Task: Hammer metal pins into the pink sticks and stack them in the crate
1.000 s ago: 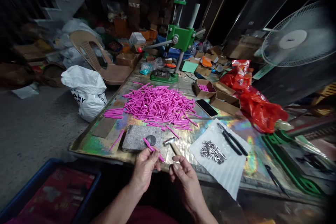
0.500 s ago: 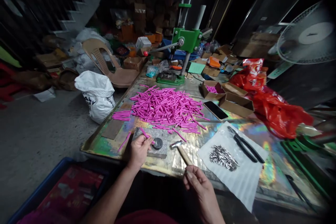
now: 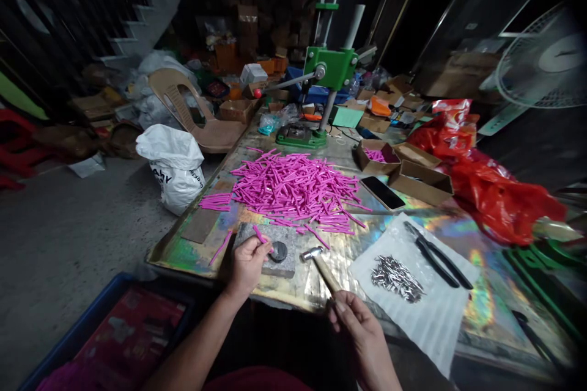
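While the left hand (image 3: 247,266) pinches a short pink stick (image 3: 259,234) between thumb and fingers, just left of the frame's centre and below it, the stick's far end slants toward the upper left and its near end lies by a dark round disc (image 3: 279,251). That disc sits on a speckled grey block (image 3: 287,237), partly covered by the hand. The left forearm rises from the bottom edge, leaning right, with the back of the hand turned up. Well apart from it, at the lower centre-right, the right hand (image 3: 355,321) has its fingers closed round the handle end of a small hammer (image 3: 328,276), whose metal head points to the upper left; whether the head touches the tabletop, I cannot tell.

Beyond the block, mid-frame, a heap of pink sticks (image 3: 298,186) spreads over the worn, metallic-looking table (image 3: 183,250). At the lower right a white sheet (image 3: 426,327) bears a pile of small metal pieces (image 3: 397,280) and dark-handled pliers (image 3: 440,264). A phone (image 3: 383,193) lies above the sheet, near an open carton (image 3: 419,182).

At the upper centre stands a green press (image 3: 331,68); a fan (image 3: 545,61) fills the upper right. Toward the left are a white sack (image 3: 172,171), a brown chair (image 3: 215,134) and, higher up, stairs (image 3: 147,15) in a dim room.
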Demonstrator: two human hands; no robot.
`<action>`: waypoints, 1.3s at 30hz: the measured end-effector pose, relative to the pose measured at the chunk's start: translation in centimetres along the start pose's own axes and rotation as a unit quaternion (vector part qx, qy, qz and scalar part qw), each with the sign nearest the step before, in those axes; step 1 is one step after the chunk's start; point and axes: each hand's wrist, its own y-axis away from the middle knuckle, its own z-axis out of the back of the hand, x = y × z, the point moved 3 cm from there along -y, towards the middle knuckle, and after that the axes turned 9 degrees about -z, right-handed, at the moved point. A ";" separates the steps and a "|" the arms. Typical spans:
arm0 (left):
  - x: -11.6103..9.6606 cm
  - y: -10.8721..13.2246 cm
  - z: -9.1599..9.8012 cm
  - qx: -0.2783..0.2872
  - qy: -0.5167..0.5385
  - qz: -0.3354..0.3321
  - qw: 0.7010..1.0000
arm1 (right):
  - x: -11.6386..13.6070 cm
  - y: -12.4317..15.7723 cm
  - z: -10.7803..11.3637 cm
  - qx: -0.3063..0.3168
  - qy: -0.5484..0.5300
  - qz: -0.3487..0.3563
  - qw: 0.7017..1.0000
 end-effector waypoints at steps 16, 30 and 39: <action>-4.3 -1.0 -0.5 0.204 -0.253 -0.215 0.921 | 1.3 -3.7 3.7 -0.098 0.557 0.182 0.805; -3.5 -0.8 -1.0 0.222 -0.273 -0.275 0.895 | 7.1 -0.9 -0.7 0.103 0.252 -0.026 0.962; -3.3 -0.7 -1.0 0.203 -0.258 -0.292 0.898 | 11.2 1.8 -2.8 0.082 0.396 0.235 0.884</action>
